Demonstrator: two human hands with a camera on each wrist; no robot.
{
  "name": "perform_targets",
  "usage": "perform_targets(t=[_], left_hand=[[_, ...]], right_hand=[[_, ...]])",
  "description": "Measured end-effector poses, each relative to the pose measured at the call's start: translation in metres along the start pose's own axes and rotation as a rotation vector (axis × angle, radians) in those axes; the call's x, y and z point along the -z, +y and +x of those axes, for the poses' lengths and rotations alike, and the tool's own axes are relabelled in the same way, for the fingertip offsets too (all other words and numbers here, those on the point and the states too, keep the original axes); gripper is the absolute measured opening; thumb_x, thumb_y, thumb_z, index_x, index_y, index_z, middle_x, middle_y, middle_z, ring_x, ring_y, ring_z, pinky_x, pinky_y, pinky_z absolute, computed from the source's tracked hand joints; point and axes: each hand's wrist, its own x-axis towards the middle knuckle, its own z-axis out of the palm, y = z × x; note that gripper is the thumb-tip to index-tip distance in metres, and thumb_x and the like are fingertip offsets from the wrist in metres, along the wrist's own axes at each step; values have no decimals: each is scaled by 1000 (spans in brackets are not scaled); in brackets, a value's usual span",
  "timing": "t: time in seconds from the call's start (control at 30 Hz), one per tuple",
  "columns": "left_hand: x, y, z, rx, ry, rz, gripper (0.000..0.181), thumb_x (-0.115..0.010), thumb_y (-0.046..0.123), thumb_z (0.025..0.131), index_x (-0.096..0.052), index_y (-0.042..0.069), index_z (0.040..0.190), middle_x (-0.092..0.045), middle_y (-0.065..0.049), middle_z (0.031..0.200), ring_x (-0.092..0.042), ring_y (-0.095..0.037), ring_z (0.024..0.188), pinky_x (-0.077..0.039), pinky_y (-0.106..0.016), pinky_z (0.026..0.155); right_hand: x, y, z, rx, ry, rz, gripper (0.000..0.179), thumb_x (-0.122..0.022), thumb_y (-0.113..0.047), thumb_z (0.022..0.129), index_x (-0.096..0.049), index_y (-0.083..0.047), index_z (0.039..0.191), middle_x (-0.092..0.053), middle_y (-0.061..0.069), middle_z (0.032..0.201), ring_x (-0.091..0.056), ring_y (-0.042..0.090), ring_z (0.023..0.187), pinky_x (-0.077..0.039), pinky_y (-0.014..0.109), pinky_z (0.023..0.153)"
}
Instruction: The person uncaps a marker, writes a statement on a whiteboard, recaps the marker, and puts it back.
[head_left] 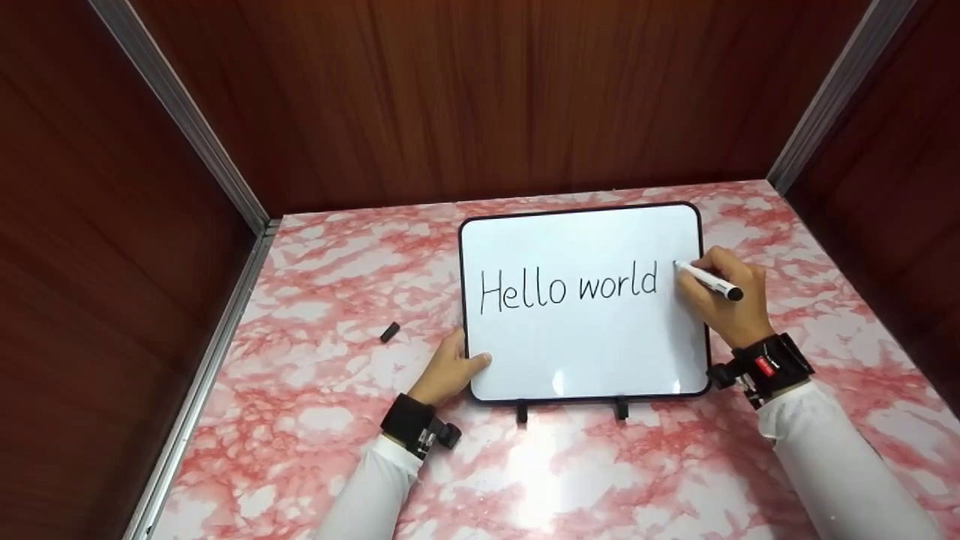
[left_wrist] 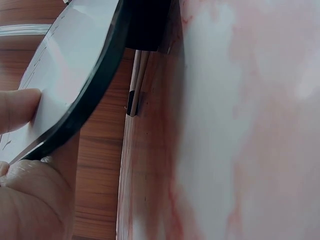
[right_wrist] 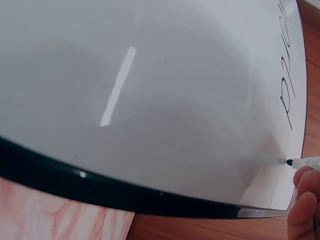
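A small whiteboard [head_left: 585,345] with a dark frame stands propped on the table, with "Hello world" written across it in black. My left hand [head_left: 450,369] grips its lower left edge; in the left wrist view the thumb [left_wrist: 19,107] lies on the white face and the palm is behind the frame. My right hand [head_left: 729,296] pinches a white marker [head_left: 705,280] with a black end, to the right of the letter d. In the right wrist view the black marker tip [right_wrist: 290,162] is at the board's surface; whether it touches is hard to tell.
A black marker cap [head_left: 390,331] lies on the table left of the board. Two black stand feet [head_left: 523,412] jut out under the board's lower edge. The red and white marbled table [head_left: 315,450] is bordered by dark wood panels [head_left: 450,97] at the back and sides.
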Motion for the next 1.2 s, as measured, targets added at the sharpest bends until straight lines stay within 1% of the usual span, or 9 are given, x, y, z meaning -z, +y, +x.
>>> perform_targets(t=[0.23,0.37,0.47,0.8,0.83,0.97,1.03,1.07,1.2], left_hand=[[0,4,-1,13,-2,11,42,-56,-10,87,-49,-9,128,-63,-22,114,-64,-28,98,-55,-38,84],[-2,20,-7,17,-12,1,40,-55,-11,87,-49,-11,126,-64,-24,113,-64,-30,98,-54,-38,85],[-4,30,-12,2,-12,1,38,-55,-11,87,-49,-12,124,-64,-25,110,-65,-30,96,-55,-38,84],[-4,31,-12,16,-17,29,39,-55,-10,87,-49,-11,125,-64,-23,112,-64,-28,98,-54,-36,86],[-4,31,-12,15,-17,29,39,-55,-10,87,-49,-11,125,-64,-23,112,-64,-27,98,-54,-36,86],[-2,13,-5,-5,-10,30,40,-57,-8,87,-49,-9,126,-65,-21,112,-64,-25,98,-54,-35,85],[-2,11,-5,-26,-12,22,40,-57,-9,86,-48,-11,125,-65,-22,111,-64,-25,98,-54,-35,84],[-2,11,-5,-30,-11,21,40,-57,-8,86,-48,-11,125,-65,-22,111,-64,-26,98,-54,-35,84],[-5,29,-12,-27,-10,27,38,-56,-10,85,-49,-14,122,-64,-24,109,-63,-27,97,-54,-35,84]], right_hand=[[-1,1,-2,2,-1,29,13,-72,-4,75,-63,-6,67,-59,-4,56,-47,7,46,-34,13,43],[-2,1,-4,-3,-2,36,14,-73,-2,74,-62,-7,66,-57,-5,57,-46,8,47,-34,14,44],[-2,0,-6,-6,3,37,15,-73,-2,73,-60,-7,65,-56,-5,56,-46,9,47,-33,15,44],[0,-1,-13,0,2,29,17,-74,-1,70,-61,-9,64,-55,-8,53,-44,7,44,-31,14,42],[0,-4,-13,-3,7,27,18,-74,1,70,-60,-9,63,-54,-7,52,-43,6,44,-30,13,42],[0,-5,-17,-25,1,30,18,-73,0,70,-59,-9,62,-52,-8,52,-41,8,43,-29,14,41],[1,-6,-18,-37,-6,39,18,-71,-2,71,-58,-10,62,-52,-8,52,-42,9,44,-30,15,41],[1,-3,-20,-39,-14,39,17,-71,-3,71,-58,-11,62,-52,-9,53,-43,9,44,-31,16,41],[2,-3,-22,-40,-7,43,17,-71,-2,71,-60,-11,62,-54,-9,53,-44,9,45,-32,16,42]])
